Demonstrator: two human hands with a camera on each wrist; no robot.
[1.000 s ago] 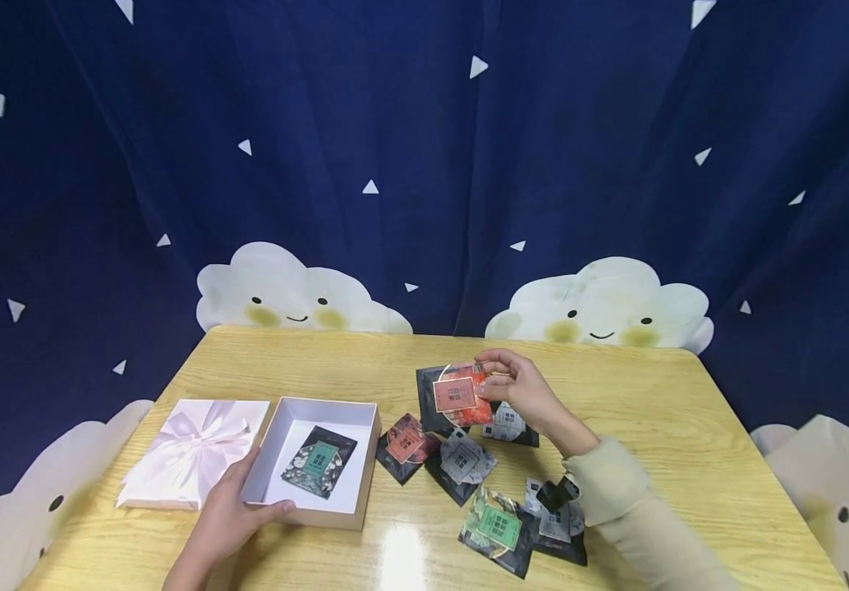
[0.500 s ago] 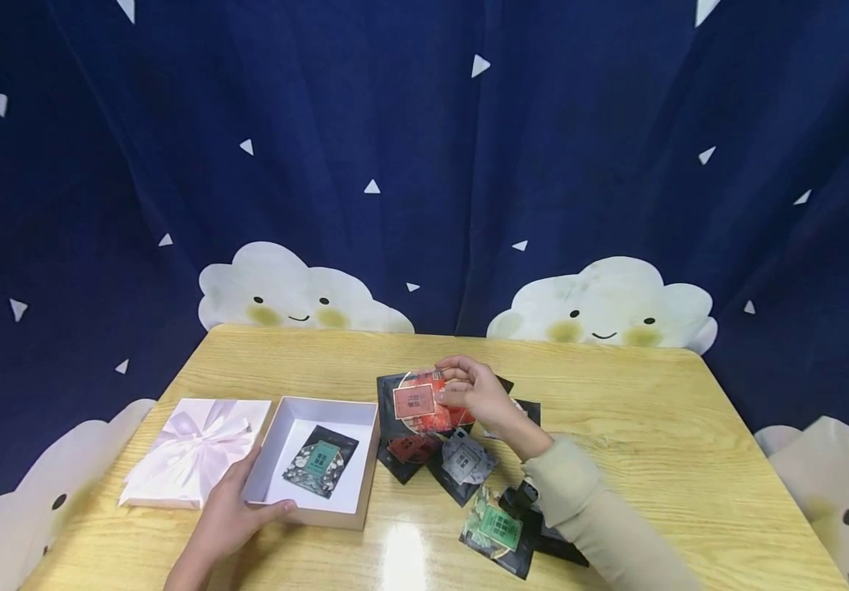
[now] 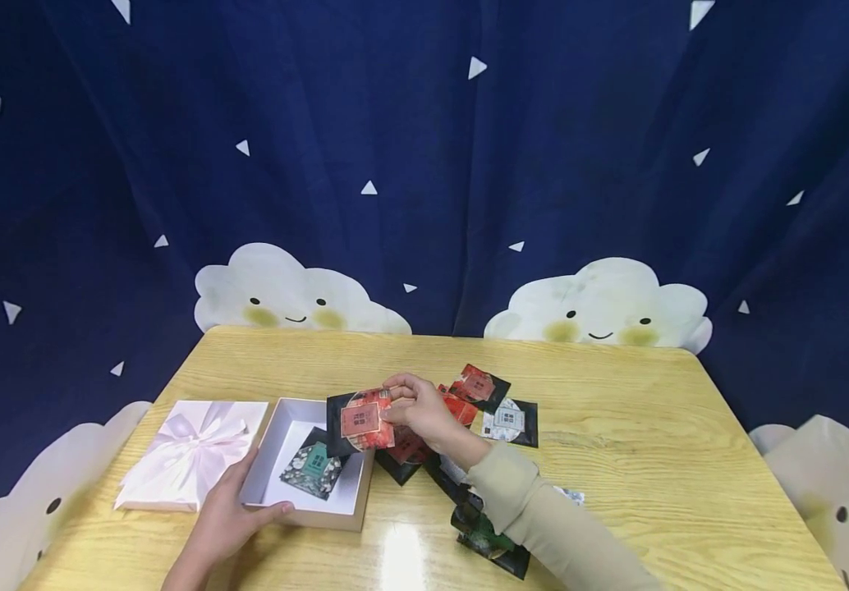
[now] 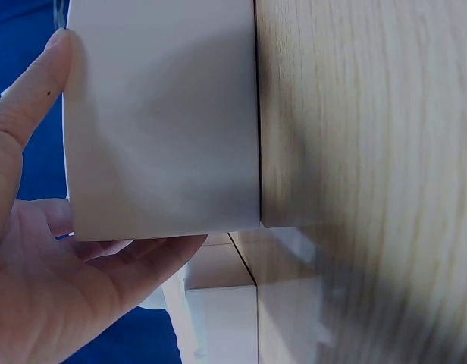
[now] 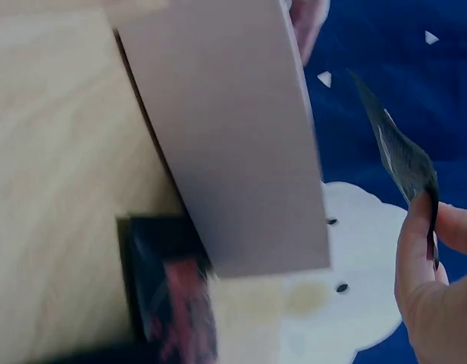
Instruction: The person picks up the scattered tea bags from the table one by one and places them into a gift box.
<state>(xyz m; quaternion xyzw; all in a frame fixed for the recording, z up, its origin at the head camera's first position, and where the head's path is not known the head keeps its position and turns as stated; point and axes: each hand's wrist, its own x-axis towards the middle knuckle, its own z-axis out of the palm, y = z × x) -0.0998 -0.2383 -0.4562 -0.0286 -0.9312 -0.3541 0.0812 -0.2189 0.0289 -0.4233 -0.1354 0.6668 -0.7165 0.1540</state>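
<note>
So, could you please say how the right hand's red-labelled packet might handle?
The packet is probably light: the right hand pinches it by one end. It seems flexible, as its thin profile curves in the right wrist view.

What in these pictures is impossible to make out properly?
- Head view: what the pale corner belongs to; the right sleeve hides the rest.
- Head view: fine print on the held red packet; too small.
- Left wrist view: inside the box; its outer wall blocks it.
- Right wrist view: the design on the dark packet beside the box; blurred.
</note>
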